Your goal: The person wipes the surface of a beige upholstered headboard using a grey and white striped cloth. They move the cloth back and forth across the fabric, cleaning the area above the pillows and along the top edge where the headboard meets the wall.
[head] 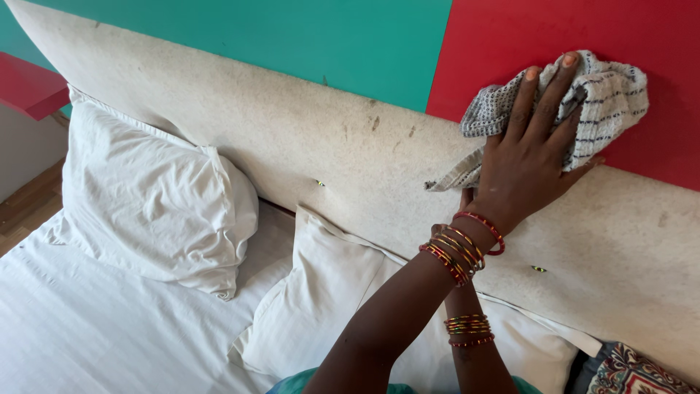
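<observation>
My left hand [525, 157] presses a white cloth with blue dotted stripes [612, 95] flat against the wall, where the top edge of the beige padded headboard [292, 124] meets a red wall panel [547, 29]. Its fingers are spread over the bunched cloth, and red and gold bangles ring the wrist. My right arm, also in bangles, rises behind the left wrist. Of my right hand [465, 201] only a sliver shows against the headboard; its fingers are hidden.
Two white pillows lean on the headboard, one at the left [146, 197] and one below my arms [328, 306], over a white sheet [87, 328]. A teal wall panel [292, 36], a red shelf [29, 84], wooden floor [22, 211] and patterned fabric [634, 372] surround the bed.
</observation>
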